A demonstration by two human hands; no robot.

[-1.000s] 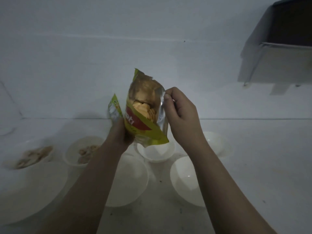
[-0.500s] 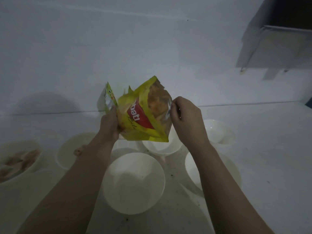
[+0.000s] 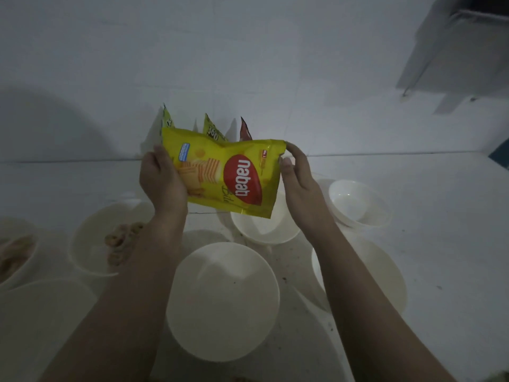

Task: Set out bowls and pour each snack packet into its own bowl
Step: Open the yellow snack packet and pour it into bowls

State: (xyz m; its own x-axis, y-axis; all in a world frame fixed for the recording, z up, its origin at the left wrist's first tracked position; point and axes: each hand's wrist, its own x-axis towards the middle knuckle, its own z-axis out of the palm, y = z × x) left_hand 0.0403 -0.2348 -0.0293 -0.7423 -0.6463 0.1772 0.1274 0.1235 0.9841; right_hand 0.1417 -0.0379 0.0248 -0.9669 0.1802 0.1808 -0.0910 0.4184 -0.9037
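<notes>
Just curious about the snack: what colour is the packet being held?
Yellow, with a red oval logo, on the packet; the head view shows it.

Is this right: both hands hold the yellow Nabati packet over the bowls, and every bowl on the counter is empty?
Not quite. In the head view, the left hand and right hand do hold the yellow Nabati packet over the bowls, but not every bowl is empty: the bowl at left already holds snack pieces.

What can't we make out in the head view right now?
- Open mouth of the yellow Nabati wafer packet: faces away from the head camera.
- Three upright packets behind: mostly hidden by it.
- Far-left white bowl: cut by frame edge.
- Snack type in the left white bowl: dim, forearm overlaps.
</notes>
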